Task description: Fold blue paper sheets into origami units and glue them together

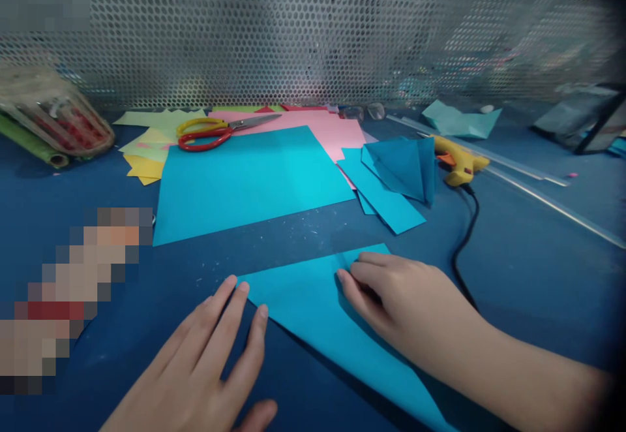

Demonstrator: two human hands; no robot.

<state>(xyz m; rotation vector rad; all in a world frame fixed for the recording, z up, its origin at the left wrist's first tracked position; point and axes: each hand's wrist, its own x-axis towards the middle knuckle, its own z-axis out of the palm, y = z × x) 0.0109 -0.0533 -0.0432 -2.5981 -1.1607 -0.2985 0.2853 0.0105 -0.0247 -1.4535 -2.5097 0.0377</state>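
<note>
A folded sheet of bright blue paper (pixel 303 308) lies in front of me, narrowing to a corner on its left. My left hand (pixel 205 354) is open with its fingers spread, the fingertips at that left corner. Near the paper's far right edge, my right hand (pixel 401 288) is closed, fingers curled and pressed against the paper. The right fingertips are partly hidden, and the hand and forearm cover the sheet's right side. Beyond both hands lies a flat blue sheet (pixel 254 184), with red-and-yellow-handled scissors (pixel 215 133) resting at its far edge.
Blue strips (pixel 391 207) and a folded blue paper piece (pixel 403 168) lie beside a yellow glue gun (pixel 464 161) with a black cord. Clear sticks (pixel 552 203) are at right. Pink paper (pixel 337 135), a plastic jar (pixel 53 115) and a perforated metal panel (pixel 293 34) stand behind. Something pixelated covers the left.
</note>
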